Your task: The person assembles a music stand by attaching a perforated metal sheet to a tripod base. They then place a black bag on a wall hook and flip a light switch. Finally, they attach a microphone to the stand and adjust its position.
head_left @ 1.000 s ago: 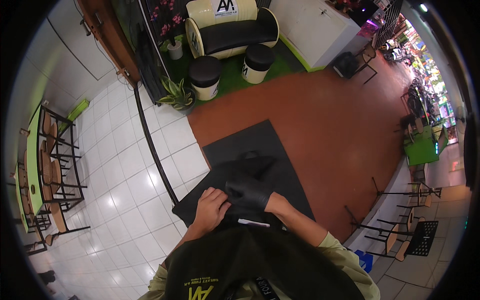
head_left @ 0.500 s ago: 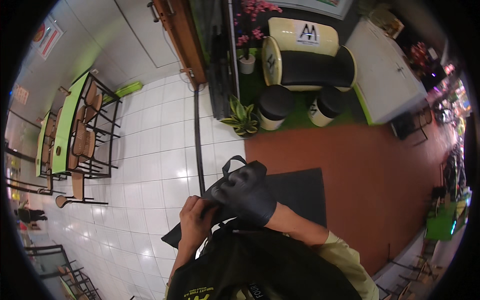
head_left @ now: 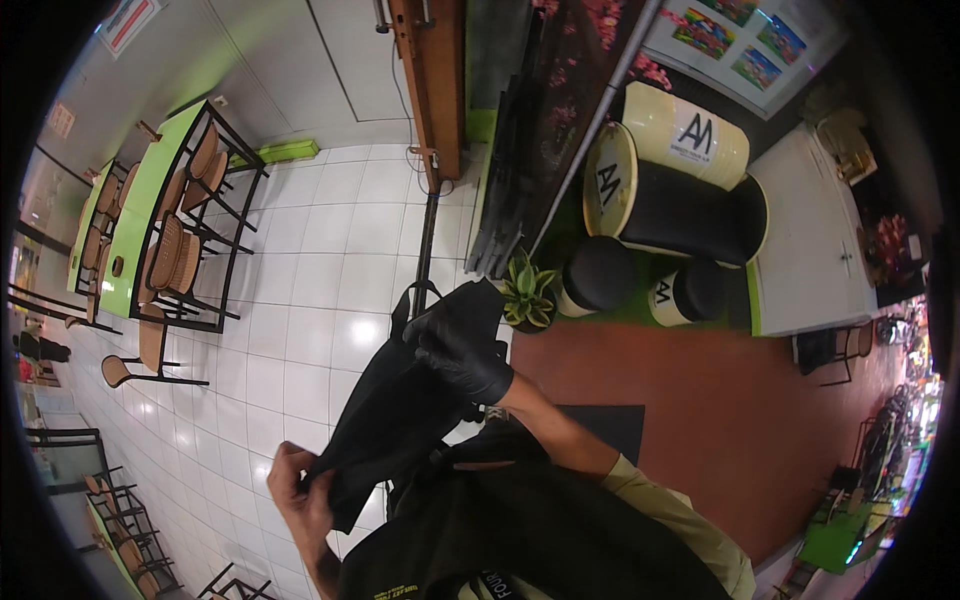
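Note:
A black cloth bag (head_left: 390,410) with a loop handle (head_left: 401,310) stretches slantwise in front of my body. My right hand (head_left: 465,362), in a black glove, is closed on its upper part near the handle. Bare and lower down, my left hand (head_left: 300,488) pinches the bag's lower left edge between thumb and fingers. The cloth lies fairly flat between the two hands. Its inside and any contents are hidden. Below it, a dark garment (head_left: 520,520) covers my front.
White floor tiles (head_left: 330,270) meet a reddish-brown floor (head_left: 690,390) with a dark mat (head_left: 610,432). A potted plant (head_left: 527,290), round stools (head_left: 690,290) and a drum-shaped sofa (head_left: 690,210) stand ahead right. Green-topped tables (head_left: 160,190) with chairs line the left.
My left hand has moved down and left, away from my right hand, spreading the bag out. My right hand has shifted slightly left. The view has turned.

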`<state>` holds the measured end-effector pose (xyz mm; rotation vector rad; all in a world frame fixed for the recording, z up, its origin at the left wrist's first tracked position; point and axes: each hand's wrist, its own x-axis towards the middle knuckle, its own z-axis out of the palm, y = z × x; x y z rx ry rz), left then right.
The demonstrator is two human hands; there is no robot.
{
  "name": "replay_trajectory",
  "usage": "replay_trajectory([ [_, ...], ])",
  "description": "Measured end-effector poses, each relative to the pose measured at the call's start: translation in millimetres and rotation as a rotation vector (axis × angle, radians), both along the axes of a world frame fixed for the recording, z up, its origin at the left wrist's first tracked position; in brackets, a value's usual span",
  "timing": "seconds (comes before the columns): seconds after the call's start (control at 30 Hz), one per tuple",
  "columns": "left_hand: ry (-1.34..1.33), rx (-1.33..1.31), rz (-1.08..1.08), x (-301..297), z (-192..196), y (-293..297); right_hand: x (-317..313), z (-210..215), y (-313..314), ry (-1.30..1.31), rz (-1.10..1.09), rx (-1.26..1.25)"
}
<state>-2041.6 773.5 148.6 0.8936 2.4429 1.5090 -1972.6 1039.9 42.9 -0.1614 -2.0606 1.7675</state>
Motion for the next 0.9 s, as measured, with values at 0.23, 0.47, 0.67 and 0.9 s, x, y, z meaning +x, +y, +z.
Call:
replay_trajectory([
  [0.23,-0.366,-0.108,-0.1,-172.0,-18.9,-81.7,-134.4,-0.9,-6.4,-0.096,0.055,-0.035],
  [0.47,0.139,-0.66,-0.386,-315.3,25.8,8.8,-285.2,62.1,-66.8,0.018,0.159,0.689],
  [0.67,0.346,-0.591,-0.458,-421.5,18.4,34.7,-370.3,32.4,-24.9,0.029,-0.005,0.487],
  [0.9,0.391,-0.486,-0.23,-572.6,21.6,-6.6,-462.7,4.2,136.5,-0.171,-0.469,0.086],
])
